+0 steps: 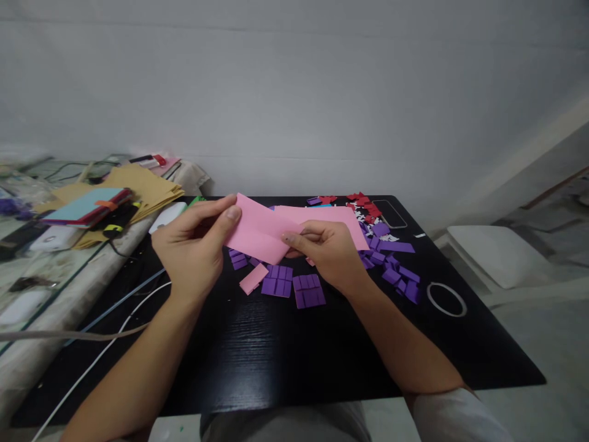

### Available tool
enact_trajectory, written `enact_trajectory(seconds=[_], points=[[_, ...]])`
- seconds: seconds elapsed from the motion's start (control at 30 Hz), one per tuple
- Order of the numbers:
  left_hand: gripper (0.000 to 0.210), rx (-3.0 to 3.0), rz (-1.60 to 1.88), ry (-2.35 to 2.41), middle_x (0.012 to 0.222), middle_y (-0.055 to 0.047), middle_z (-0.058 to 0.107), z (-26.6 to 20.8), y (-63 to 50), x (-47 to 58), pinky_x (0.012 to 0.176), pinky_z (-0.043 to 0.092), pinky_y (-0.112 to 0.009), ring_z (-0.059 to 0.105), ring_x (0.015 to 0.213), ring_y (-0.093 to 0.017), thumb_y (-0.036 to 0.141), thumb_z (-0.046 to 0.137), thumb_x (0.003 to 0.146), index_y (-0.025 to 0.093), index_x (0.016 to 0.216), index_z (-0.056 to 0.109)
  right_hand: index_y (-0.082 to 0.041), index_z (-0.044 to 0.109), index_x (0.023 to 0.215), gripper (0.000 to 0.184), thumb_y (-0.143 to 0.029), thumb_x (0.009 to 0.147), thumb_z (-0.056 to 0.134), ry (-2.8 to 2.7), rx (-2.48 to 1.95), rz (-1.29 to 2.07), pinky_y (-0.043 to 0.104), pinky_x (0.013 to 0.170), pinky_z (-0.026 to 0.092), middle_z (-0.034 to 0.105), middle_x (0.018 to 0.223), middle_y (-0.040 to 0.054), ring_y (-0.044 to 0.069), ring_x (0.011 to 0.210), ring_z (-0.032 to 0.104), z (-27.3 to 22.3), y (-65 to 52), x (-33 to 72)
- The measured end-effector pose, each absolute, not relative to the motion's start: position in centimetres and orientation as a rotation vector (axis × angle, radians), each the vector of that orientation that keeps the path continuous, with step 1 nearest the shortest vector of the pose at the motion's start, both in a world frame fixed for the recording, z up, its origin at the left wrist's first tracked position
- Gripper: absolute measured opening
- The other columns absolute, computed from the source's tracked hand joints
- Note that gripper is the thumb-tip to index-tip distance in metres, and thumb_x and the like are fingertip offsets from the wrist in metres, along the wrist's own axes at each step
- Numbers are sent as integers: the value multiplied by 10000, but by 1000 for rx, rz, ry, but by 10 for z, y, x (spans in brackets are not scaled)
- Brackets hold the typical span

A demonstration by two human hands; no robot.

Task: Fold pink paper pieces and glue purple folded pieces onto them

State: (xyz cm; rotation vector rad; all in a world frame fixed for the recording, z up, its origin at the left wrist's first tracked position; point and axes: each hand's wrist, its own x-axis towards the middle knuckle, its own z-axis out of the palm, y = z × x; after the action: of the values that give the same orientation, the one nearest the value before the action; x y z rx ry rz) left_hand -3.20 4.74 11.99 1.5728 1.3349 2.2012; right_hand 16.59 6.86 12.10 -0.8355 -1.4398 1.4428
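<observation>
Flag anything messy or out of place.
On the right of the black table, loose purple paper pieces lie jumbled at mixed angles, red scraps scattered behind them. That looks untidy beside the neat purple squares.

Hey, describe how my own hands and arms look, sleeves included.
Your left hand and right hand are bare, with no gloves, rings or watch showing. Small dark marks speckle the right thumbnail. A pale grey fabric sleeve shows on the right arm.

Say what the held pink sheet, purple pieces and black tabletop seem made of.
Pink sheet: matte paper or thin card; it bends and shows a crease.
Purple pieces: likely matte paper, with folded edges.
Black tabletop: glossy, perhaps laminate or painted wood; it reflects light.
</observation>
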Motion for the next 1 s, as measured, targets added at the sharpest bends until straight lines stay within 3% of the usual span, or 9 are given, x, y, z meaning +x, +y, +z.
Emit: enact_trajectory(seconds=[0.17, 0.3, 0.47, 0.53, 0.63, 0.77, 1.0], points=[[279, 1469, 2008, 1212, 837, 6, 753, 120, 50, -37, 675, 565, -244, 675, 731, -127, 263, 866, 800, 258, 1069, 789, -194, 600, 617, 439, -497, 719, 901, -1396, -862, 1299, 251, 554, 569, 641, 614, -16, 135, 627, 656, 122, 73, 170], [483, 1542, 1605, 1034, 771, 32, 691, 127, 48, -43, 616, 519, -221, 622, 658, -113, 182, 847, 752, 253, 1205, 695, -195, 720, 800, 298, -464, 795, 848, -1349, -859, 1228, 240, 505, 509, 670, 696, -6, 127, 624, 626, 124, 76, 177], [190, 1836, 1133, 1085, 885, -3, 705, 128, 44, -41, 689, 510, -241, 639, 780, -138, 261, 742, 885, 215, 1068, 713, -187, 748, 792, 276, -444, 801, 849, -1525, -799, 1186, 257, 578, 547, 697, 726, 4, 135, 665, 642, 126, 75, 180], [104, 1901, 1127, 1139, 839, 5, 685, 126, 43, -38, 671, 479, -239, 604, 738, -123, 306, 692, 945, 205, 953, 713, -186, 759, 792, 280, -455, 818, 834, -1605, -772, 1199, 267, 612, 566, 695, 713, -1, 135, 670, 647, 125, 74, 178], [179, 1927, 1196, 1163, 747, 17, 647, 124, 43, -35, 626, 435, -233, 556, 682, -110, 320, 684, 960, 193, 834, 693, -194, 770, 843, 265, -449, 816, 836, -1607, -780, 1239, 278, 649, 591, 708, 728, -2, 150, 721, 683, 124, 73, 175], [176, 1811, 1386, 1181, 694, 21, 628, 124, 43, -33, 547, 395, -221, 523, 610, -97, 276, 695, 941, 189, 789, 682, -200, 762, 880, 293, -385, 710, 913, -1456, -829, 1296, 289, 697, 620, 770, 842, 19, 166, 789, 729, 126, 74, 174], [198, 1776, 1327, 1146, 698, 19, 606, 124, 46, -37, 559, 413, -210, 522, 620, -97, 287, 705, 932, 185, 768, 659, -193, 757, 807, 251, -393, 732, 888, -1442, -834, 1234, 299, 730, 624, 762, 793, 23, 158, 765, 722, 126, 76, 177]])
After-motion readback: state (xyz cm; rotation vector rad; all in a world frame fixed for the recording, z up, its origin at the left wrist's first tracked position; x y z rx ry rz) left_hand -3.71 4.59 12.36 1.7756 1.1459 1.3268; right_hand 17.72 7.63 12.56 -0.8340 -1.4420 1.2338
